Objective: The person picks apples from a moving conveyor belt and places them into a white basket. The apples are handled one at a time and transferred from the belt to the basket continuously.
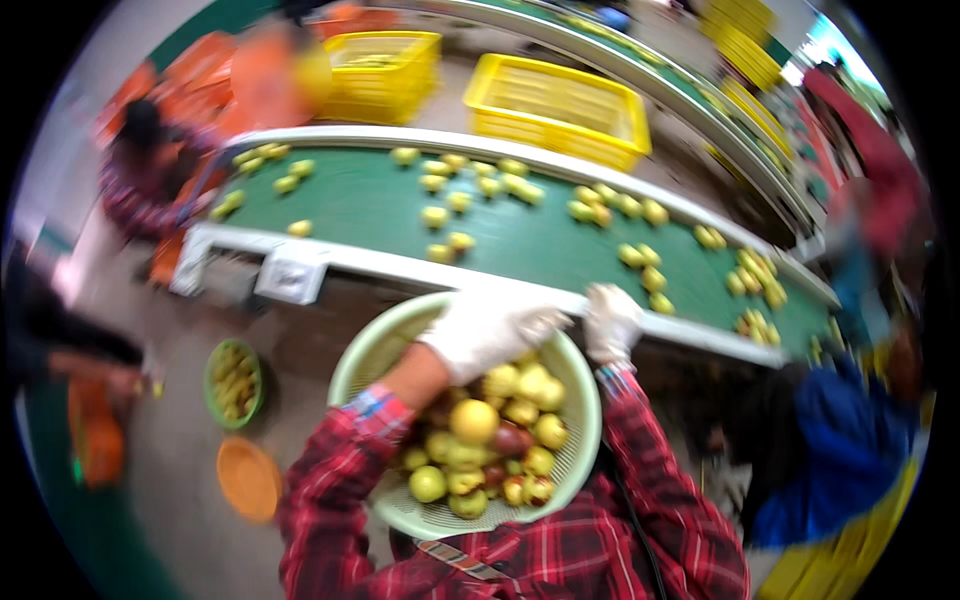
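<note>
Both my hands wear white gloves. My left hand [491,330] is over the upper rim of a pale green plastic basket [351,360]; its fingers are blurred, and whether they hold anything does not show. Beside the basket's upper right rim, my right hand [613,322] is curled at the near white edge of the conveyor belt [525,240]; its grip is unclear. The basket in front of my body holds many yellow-green round fruits [474,422], some with brown or dark red patches. More such fruits [459,201] lie scattered in groups on the green belt.
Beyond the belt stand yellow plastic crates [559,105]. On the floor at left are a small green basket of fruit [212,386] and an orange basin [247,480]. One person [146,172] is at the belt's left end; another in blue [832,450] is at right.
</note>
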Motion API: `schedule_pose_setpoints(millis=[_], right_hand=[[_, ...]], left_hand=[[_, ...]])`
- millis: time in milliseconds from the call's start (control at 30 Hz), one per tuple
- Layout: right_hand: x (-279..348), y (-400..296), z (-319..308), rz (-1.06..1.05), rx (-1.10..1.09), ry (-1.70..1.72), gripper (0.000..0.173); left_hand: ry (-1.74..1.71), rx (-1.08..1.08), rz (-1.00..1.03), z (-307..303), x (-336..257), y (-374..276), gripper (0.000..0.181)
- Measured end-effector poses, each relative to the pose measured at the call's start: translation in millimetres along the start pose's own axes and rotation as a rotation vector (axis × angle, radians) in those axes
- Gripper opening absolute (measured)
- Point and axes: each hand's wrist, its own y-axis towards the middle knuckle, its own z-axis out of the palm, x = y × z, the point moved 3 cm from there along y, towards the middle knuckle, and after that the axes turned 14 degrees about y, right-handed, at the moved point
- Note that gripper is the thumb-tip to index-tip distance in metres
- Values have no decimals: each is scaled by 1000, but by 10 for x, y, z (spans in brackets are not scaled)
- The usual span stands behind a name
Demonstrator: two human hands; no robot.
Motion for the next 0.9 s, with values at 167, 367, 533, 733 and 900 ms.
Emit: schedule_pose_setpoints(millis=[167,367,533,733,900], right_hand=[[-71,-50,118,57,110,58,16],[-323,-162,-88,124,-1,406,11],[-708,-48,-218,293,-180,364,25],[-667,495,-85,176,262,-60,31],[-589,576,-93,355,266,195,43]], left_hand=[[68,35,-51,24,-31,-43,14],[132,117,-94,29,-117,-2,15],[80,107,-117,41,-97,-19,16],[87,121,-154,47,-58,4,18],[-76,149,-296,48,71,35,24]])
